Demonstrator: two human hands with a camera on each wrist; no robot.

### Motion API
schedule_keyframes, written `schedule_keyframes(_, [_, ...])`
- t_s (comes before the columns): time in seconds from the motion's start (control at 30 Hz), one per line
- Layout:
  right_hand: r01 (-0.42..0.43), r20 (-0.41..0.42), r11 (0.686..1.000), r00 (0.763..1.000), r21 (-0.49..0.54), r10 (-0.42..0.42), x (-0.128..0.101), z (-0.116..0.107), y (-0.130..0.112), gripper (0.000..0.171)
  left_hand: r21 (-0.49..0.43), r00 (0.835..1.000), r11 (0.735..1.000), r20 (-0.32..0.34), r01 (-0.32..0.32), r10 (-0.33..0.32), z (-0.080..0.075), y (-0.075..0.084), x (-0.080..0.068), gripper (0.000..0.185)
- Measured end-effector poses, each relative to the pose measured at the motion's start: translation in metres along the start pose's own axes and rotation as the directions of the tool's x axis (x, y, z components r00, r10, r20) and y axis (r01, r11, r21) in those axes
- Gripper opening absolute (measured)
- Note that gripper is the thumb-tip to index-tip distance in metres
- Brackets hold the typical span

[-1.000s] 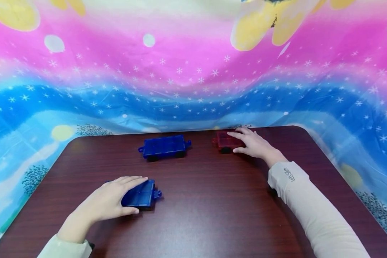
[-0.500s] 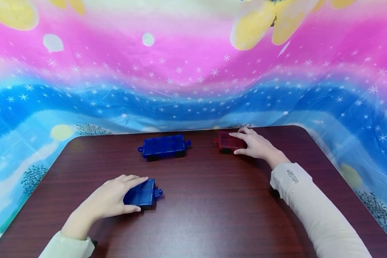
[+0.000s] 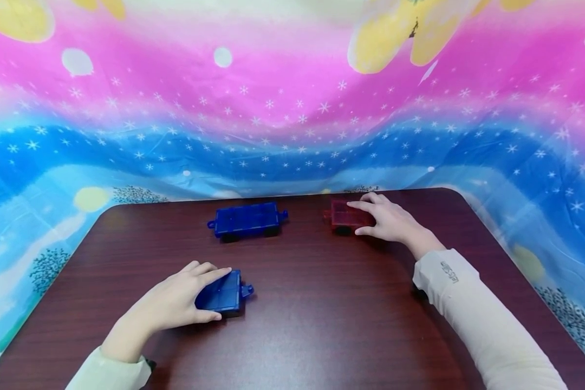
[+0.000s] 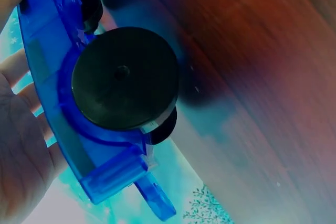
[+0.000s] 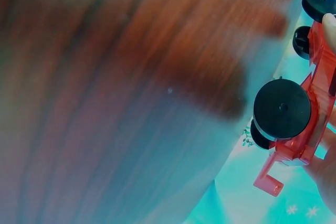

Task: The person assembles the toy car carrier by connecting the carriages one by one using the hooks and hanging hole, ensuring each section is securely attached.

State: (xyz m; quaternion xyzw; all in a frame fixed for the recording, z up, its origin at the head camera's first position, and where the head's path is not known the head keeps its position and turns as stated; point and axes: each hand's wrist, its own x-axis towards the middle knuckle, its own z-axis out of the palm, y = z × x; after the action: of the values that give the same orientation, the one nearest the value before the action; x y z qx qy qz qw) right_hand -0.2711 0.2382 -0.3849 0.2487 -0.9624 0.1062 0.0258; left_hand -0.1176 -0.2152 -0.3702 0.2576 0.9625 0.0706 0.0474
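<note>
My left hand [image 3: 175, 298] grips a see-through blue toy train car [image 3: 222, 295] from its left end, thumb on the near side and fingers along the far side. The left wrist view shows that car's side, with a big black wheel [image 4: 126, 77] and a blue coupling tab [image 4: 156, 198]. At the back right, my right hand [image 3: 392, 219] holds a see-through red toy train car [image 3: 346, 214] between thumb and fingers, covering its right end. Black wheels [image 5: 282, 109] and a red coupling hook [image 5: 269, 184] show on it in the right wrist view.
A second blue toy train car [image 3: 247, 219] stands on its wheels near the back edge, between the two hands. The dark wood table [image 3: 322, 325] has rounded back corners. Close behind it hangs a colourful printed cloth [image 3: 283, 119].
My left hand has slid the near blue train car a little to the right. The right hand and the red train car have shifted slightly right and nearer. The back blue car stays put.
</note>
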Motion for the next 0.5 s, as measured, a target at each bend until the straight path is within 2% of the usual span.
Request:
schedule_keyframes(0.27, [0.039, -0.026, 0.999, 0.999, -0.02, -0.04, -0.011, -0.005, -0.002, 0.071, 0.018, 0.998, 0.999, -0.041, -0.045, 0.046, 0.0, 0.008, 0.006, 0.08])
schedule_keyframes(0.5, [0.072, -0.034, 0.996, 0.997, -0.053, -0.074, -0.02, -0.007, -0.003, 0.071, 0.032, 0.995, 0.995, -0.04, -0.091, 0.092, 0.0, 0.015, 0.013, 0.08])
